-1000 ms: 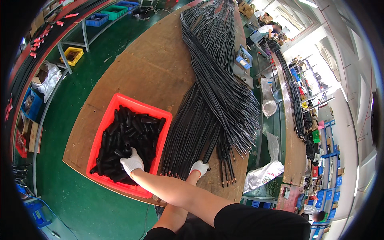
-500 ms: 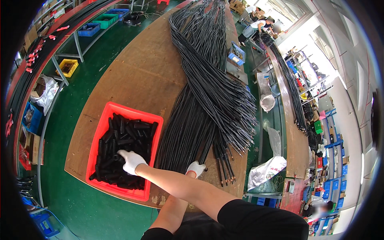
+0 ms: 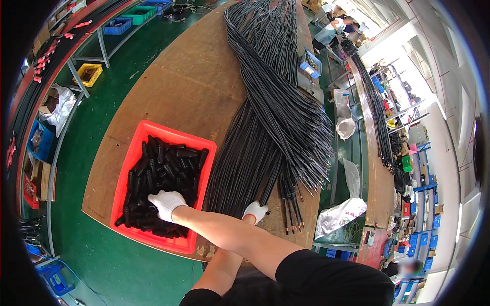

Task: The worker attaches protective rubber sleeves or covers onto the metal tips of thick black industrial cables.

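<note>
Near the table's (image 3: pixel 168 86) near edge, the red bin (image 3: pixel 133 153) holds black sleeves (image 3: pixel 168 168). The right hand (image 3: pixel 166 204) grasps among them; the left hand (image 3: pixel 255 210) rests loosely on the cables (image 3: pixel 275 117). The far tabletop lies bare.

- I see the bin (image 3: pixel 130 168) sitting on the near left part of the worktable (image 3: pixel 178 86), with short sleeves (image 3: pixel 163 168) piled inside it.
- My right hand (image 3: pixel 166 204) crosses over into the bin, resting on the sleeves at its near end.
- The cable bundle (image 3: pixel 270 117) lies right of the bin, running away along the table.
- My left hand (image 3: pixel 255 210) rests on the bundle's near ends.
- A second table (image 3: pixel 372 168) stands further right.
</note>
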`<state>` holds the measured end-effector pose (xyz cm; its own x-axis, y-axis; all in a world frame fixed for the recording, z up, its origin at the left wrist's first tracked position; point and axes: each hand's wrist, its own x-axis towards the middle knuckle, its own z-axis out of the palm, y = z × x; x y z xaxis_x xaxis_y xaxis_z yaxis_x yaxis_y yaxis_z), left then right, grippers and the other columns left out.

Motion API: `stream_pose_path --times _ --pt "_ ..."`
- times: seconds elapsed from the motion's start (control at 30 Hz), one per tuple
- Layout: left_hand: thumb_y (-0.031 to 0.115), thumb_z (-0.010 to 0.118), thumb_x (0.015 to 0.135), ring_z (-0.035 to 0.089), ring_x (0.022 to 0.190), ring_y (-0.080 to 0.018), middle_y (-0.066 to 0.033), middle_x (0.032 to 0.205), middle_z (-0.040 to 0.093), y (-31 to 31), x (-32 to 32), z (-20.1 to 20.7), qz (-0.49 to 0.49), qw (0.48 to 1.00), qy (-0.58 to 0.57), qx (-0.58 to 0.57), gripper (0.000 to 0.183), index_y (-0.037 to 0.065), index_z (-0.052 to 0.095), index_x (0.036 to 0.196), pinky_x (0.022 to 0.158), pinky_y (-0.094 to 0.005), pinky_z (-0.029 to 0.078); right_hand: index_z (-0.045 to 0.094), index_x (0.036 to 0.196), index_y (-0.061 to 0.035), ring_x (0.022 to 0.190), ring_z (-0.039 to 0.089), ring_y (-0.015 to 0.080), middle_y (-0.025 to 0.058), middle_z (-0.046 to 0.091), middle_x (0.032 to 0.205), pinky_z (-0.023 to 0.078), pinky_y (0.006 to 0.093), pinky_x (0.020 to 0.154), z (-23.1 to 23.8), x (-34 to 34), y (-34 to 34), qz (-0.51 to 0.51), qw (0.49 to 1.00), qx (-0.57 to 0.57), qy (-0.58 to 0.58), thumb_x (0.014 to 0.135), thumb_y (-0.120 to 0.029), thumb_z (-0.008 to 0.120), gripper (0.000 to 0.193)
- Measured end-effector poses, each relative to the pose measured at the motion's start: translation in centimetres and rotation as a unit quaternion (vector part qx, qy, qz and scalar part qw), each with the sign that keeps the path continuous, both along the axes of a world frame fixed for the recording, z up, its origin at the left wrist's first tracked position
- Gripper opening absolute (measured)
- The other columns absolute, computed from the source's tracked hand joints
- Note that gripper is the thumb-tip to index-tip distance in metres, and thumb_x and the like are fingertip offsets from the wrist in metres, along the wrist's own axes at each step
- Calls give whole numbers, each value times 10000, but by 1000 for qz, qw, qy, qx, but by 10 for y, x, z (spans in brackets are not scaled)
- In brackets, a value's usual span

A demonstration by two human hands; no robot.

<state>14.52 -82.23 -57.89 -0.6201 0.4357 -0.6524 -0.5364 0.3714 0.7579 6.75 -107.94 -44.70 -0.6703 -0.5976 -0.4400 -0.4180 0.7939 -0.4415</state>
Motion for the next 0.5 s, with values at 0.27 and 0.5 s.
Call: stream_pose_path --times 0.27,0.5 --pt "346 759 908 738 739 -307 -195 830 746 11 -5 -9 -8 999 36 -37 417 -36 731 1075 688 -441 555 652 1224 -140 949 762 428 229 767 969 582 541 817 28 -24 37 -141 980 -121 -68 868 -122 697 359" --pt "358 711 987 752 876 -267 -157 1031 770 -10 2 -3 1 995 -100 17 480 18 661 1321 802 -437 566 665 1238 -68 970 753 192 88 757 1039 606 353 905 132 -5 156 -301 872 -354 -156 831 -193 873 474"
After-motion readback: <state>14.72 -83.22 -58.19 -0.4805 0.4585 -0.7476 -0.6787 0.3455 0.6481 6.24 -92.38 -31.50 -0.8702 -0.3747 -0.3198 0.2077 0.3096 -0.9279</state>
